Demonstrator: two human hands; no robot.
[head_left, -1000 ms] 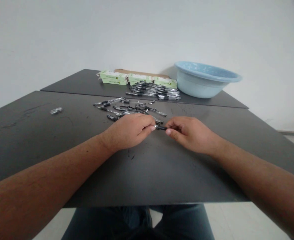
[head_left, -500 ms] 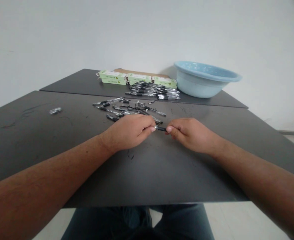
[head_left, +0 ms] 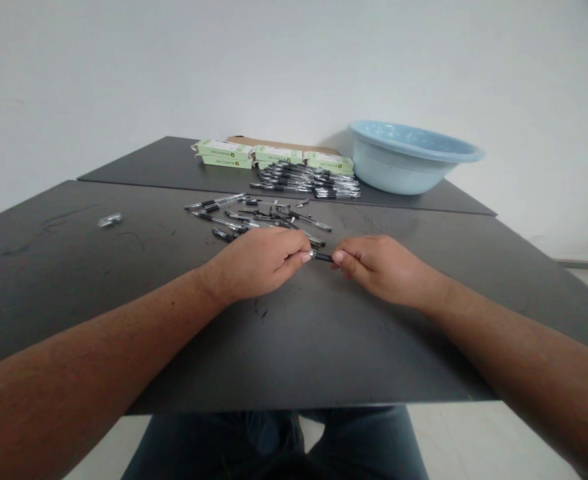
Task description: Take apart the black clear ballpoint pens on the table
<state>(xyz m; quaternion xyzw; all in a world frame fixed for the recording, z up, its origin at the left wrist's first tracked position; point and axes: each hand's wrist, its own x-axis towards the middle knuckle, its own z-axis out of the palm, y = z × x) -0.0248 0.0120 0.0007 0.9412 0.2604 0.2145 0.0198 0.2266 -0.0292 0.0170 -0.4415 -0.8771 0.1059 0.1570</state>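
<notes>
A pen with a dark grip section spans the gap between my two hands, held level just above the dark table. My left hand is closed round its clear end, thumb and finger pinched together. On the other end, my right hand pinches the black part; the tip is hidden by the fingers. Right behind my left hand lies a loose scatter of pens and pen parts, some of it covered by that hand.
Farther back is a heap of clear-barrelled pens, in front of green-and-white boxes stacked by the wall. A light blue basin stands at the back right. Small clear pieces lie on the left of the table.
Both hands keep their hold on the pen in nearly the same place. Nothing else on the table has visibly moved.
</notes>
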